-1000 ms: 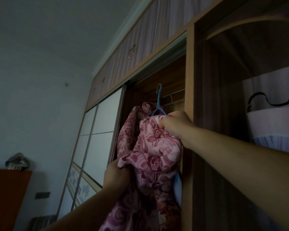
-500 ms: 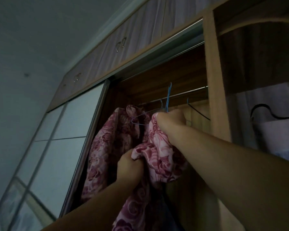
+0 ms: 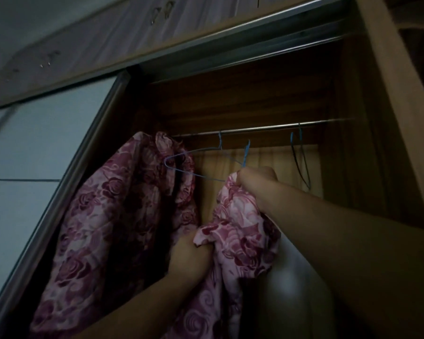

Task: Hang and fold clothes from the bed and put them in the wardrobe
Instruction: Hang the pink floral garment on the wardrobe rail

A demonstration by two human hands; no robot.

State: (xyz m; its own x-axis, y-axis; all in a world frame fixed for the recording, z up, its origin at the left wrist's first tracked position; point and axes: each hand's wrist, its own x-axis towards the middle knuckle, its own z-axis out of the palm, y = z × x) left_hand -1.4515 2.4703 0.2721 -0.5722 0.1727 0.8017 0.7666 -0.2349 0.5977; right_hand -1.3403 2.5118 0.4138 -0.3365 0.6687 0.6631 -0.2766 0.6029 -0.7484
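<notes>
Your right hand is raised inside the open wardrobe, just below the metal rail, with its fingers curled tight around the bunched top of a pink rose-print garment and the neck of a blue wire hanger. That hanger's hook stands a little below the rail and does not reach it. Your left hand sits lower, below the rail and left of your right forearm, its fingers closed on a fold of the same garment; the cloth spills out above and below your fist. Left of your hands, a second rose-print garment hangs under the rail's left end, against the edge of the sliding door. A blue empty hanger hooks over the rail between that garment and your right hand. Toward the rail's right end, two more hangers hang bare, one blue at the hook, the other dark. Something pale shows beneath your right forearm, too dim to tell what it is.
</notes>
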